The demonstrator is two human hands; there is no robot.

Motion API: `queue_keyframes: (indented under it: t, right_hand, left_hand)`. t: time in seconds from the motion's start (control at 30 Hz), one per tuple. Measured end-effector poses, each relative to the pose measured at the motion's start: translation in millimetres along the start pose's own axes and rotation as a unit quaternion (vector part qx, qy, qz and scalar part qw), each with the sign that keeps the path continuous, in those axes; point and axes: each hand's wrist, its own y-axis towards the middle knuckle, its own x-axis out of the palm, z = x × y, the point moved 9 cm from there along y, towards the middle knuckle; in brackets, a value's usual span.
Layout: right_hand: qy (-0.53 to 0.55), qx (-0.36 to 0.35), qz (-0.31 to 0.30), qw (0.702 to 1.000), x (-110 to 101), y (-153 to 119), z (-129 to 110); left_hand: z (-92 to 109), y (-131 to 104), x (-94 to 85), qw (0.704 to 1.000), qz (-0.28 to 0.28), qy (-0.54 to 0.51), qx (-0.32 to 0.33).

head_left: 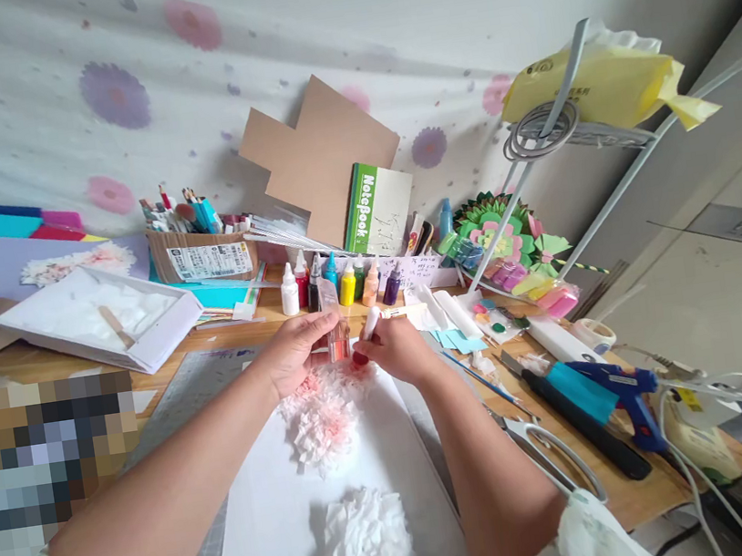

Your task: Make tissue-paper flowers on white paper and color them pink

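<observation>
My left hand (298, 351) is closed around a small clear plastic bottle (338, 342) with pinkish liquid in its lower part. My right hand (394, 346) grips a short white-handled tool (372, 321) with a dark red end, close to the bottle; its exact kind is partly hidden by the fingers. Below both hands, ruffled paper flowers (322, 423), white with pink-red tints, lie at the far end of a white board (267, 523). Nearer to me on that board sits a plain white ruffled paper flower (369, 550).
Several paint bottles (347, 286) line up behind my hands. At left stand a white tray (164, 330) and a cardboard box of brushes (202, 254). Scissors (547, 451), a black-handled knife (591, 422) and a blue glue gun (628, 394) lie right, below a metal rack (517, 193).
</observation>
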Motion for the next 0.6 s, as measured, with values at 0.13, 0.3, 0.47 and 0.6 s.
queue_keyframes:
  t: [0.13, 0.3, 0.47, 0.6]
  right_hand:
    - [0.039, -0.036, 0.03, 0.998, -8, -1, -9]
    - [-0.018, 0.007, -0.021, 1.0, 4, -1, 0]
    - [-0.043, -0.001, -0.036, 0.998, 11, 0, -1]
    - [-0.049, 0.04, 0.008, 0.998, 4, 3, 9]
  left_hand:
    - [1, -1, 4.1, 1.0, -0.016, 0.002, -0.001]
    - [6, 1, -8.0, 0.999, 0.035, -0.014, 0.018]
    - [8, 5, -17.3, 0.997, 0.056, -0.023, 0.041]
    - [9, 7, -22.9, 0.996, 0.069, -0.024, 0.048]
